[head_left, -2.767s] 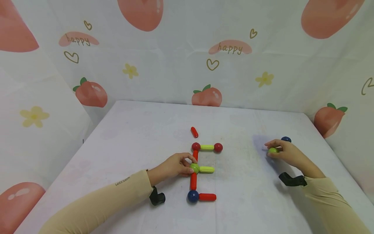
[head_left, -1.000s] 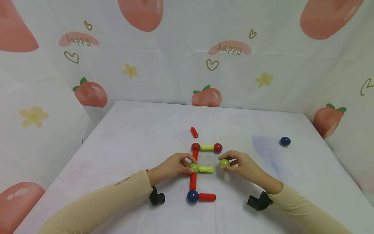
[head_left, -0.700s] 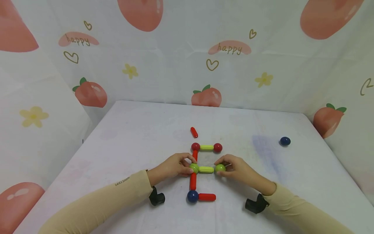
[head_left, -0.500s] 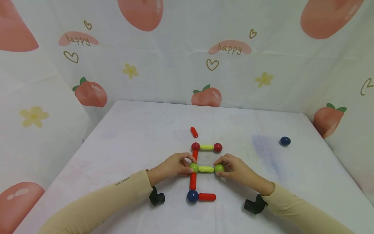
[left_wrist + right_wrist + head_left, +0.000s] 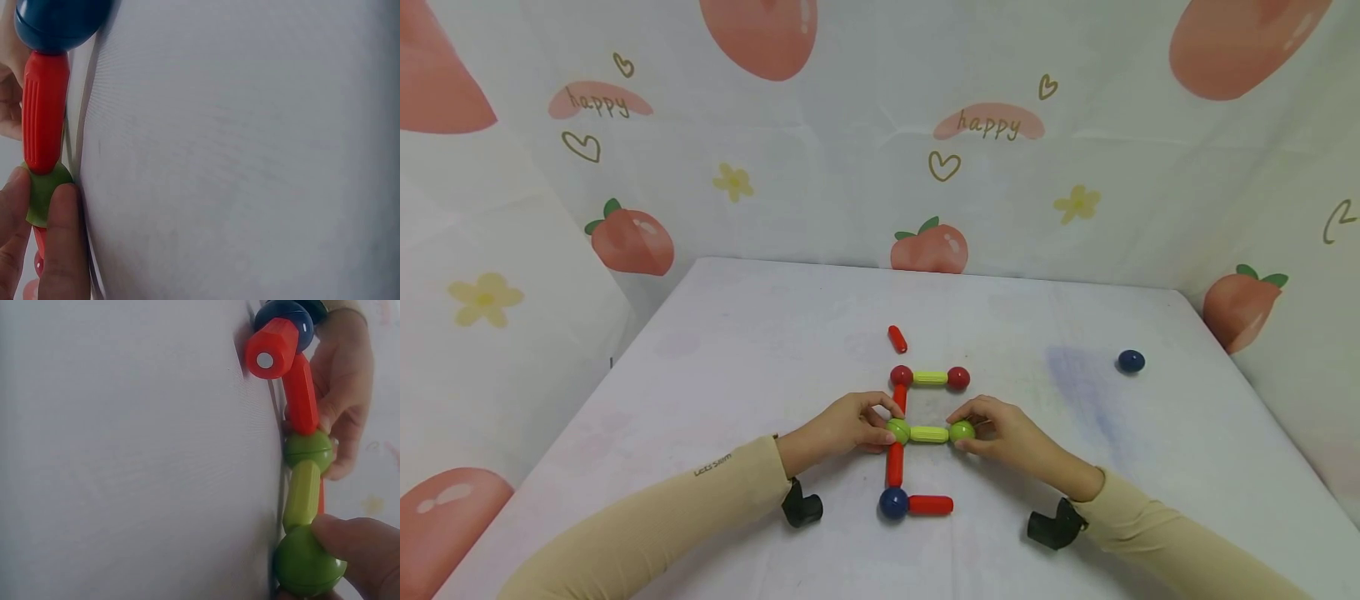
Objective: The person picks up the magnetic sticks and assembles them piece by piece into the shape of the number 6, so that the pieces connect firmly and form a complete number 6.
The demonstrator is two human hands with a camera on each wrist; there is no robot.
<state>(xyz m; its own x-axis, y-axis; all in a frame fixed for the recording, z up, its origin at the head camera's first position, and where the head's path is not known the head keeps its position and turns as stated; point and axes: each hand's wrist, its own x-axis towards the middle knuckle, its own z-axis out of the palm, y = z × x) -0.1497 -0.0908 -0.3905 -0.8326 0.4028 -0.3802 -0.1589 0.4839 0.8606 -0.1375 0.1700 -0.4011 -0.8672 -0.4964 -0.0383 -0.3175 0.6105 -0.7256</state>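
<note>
My left hand (image 5: 848, 423) pinches a green ball (image 5: 898, 431) at the middle of a joined figure of balls and rods. Red rods run from that ball to a dark red ball (image 5: 902, 377) behind and a blue ball (image 5: 894, 503) in front. A yellow-green rod (image 5: 929, 435) reaches right to a second green ball (image 5: 962, 432). That second ball is between the thumb and fingers of my right hand (image 5: 1009, 433), its side meeting the rod's end in the right wrist view. A red rod (image 5: 931, 505) sticks out rightward from the blue ball, its free end showing a pale disc.
Behind the figure lies a loose red rod (image 5: 897, 339). A loose dark blue ball (image 5: 1131, 361) rests at the right of the white-covered table (image 5: 760, 333). Another yellow-green rod (image 5: 930, 377) links the dark red ball to a second dark red ball (image 5: 958, 378).
My right hand has carried the second green ball from the far right leftward to the free end of the middle yellow-green rod. My left hand has kept its hold on the first green ball.
</note>
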